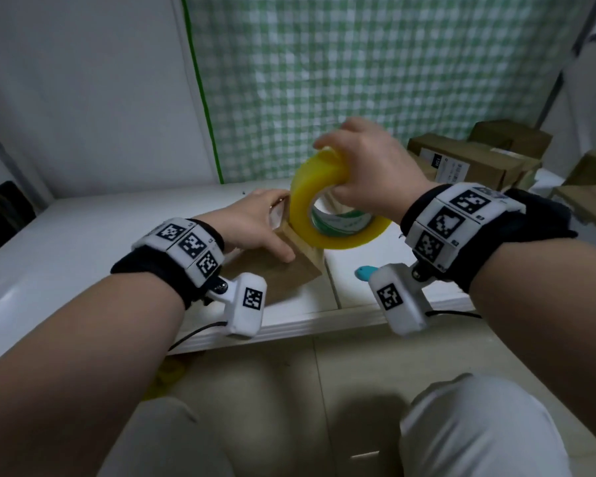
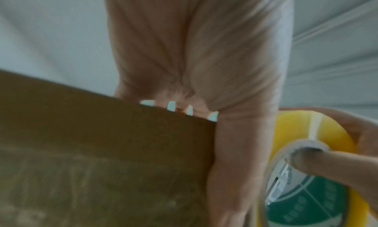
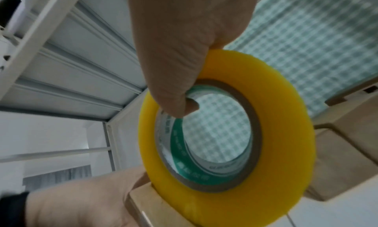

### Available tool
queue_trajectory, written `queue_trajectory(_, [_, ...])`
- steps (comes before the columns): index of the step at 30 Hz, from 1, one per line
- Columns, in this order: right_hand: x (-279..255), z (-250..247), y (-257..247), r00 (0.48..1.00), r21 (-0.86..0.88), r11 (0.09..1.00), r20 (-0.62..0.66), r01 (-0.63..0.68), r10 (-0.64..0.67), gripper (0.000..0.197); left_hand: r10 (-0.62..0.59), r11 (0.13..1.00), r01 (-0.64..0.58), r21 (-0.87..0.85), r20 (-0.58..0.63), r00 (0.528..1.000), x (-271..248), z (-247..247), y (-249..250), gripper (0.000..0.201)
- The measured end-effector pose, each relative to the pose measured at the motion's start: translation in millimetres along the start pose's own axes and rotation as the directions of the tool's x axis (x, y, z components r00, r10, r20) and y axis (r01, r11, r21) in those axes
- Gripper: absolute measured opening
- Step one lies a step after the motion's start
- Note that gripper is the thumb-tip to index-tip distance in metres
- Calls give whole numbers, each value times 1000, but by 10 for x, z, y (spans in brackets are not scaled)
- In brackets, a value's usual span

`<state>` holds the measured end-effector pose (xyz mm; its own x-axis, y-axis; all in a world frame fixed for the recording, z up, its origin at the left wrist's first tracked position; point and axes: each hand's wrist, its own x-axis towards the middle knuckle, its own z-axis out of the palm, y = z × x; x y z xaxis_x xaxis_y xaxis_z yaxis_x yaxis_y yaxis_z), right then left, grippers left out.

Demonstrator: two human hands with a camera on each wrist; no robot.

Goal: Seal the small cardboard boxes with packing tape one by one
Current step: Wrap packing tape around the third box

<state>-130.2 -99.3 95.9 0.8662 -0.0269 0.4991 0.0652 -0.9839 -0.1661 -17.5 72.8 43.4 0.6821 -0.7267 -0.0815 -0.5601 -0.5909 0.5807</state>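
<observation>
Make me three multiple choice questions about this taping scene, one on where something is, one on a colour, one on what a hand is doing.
1. Where is the stack of other boxes?
A. on the floor by the knees
B. at the far right of the table
C. under the left hand

2. What colour is the tape roll?
A. yellow
B. red
C. black

3. What is the right hand doing?
A. resting flat on the table
B. holding scissors
C. gripping the tape roll

Answers: 1 B, the head view shows them behind the right wrist. 2 A, yellow in all three views. 3 C, fingers hook through its core, while the left hand holds the box.
</observation>
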Motion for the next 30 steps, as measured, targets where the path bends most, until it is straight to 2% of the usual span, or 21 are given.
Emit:
queue_trajectory(2, [97, -50, -110, 996, 5, 1000, -94, 8, -7, 55, 1, 980, -3, -197, -12, 1000, -104, -38, -43, 117])
queue_trajectory(5, [203, -23, -227, 984, 79, 994, -151, -79, 90, 61, -13, 909, -5, -417, -40, 999, -255, -41, -142, 109])
queue_trajectory(7, [234, 36, -260, 975, 249, 956, -116, -157, 191, 69, -41, 850, 3, -526, -60, 997, -338, -37, -235, 106])
queue_trajectory(9, [244, 112, -303, 972, 434, 878, -22, -201, 233, 77, -62, 790, 21, -612, -46, 997, -408, -44, -330, 103])
queue_trajectory(13, [287, 276, -470, 972, 587, 781, 50, -214, 229, 79, -68, 735, 83, -673, 49, 996, -500, -141, -481, 109])
queue_trajectory(18, [383, 429, -717, 978, 624, 757, 69, -195, 195, 68, -123, 688, 86, -721, 1, 992, -576, -123, -540, 68])
queue_trajectory(21, [426, 473, -827, 984, 620, 764, 106, -180, 146, 66, -191, 657, 114, -745, -18, 981, -612, -74, -661, 60])
queue_trajectory(25, [444, 496, -950, 993, 486, 868, 104, -100, 57, 58, -254, 675, 162, -720, -20, 967, -695, -70, -817, 72])
queue_trajectory(27, [461, 444, -926, 994, 465, 880, 92, -97, 61, 54, -247, 678, 160, -717, -18, 969, -709, -80, -853, 84])
queue_trajectory(30, [478, 290, -760, 991, 453, 881, 70, -137, 118, 52, -227, 674, 134, -726, -31, 973, -721, -100, -844, 87])
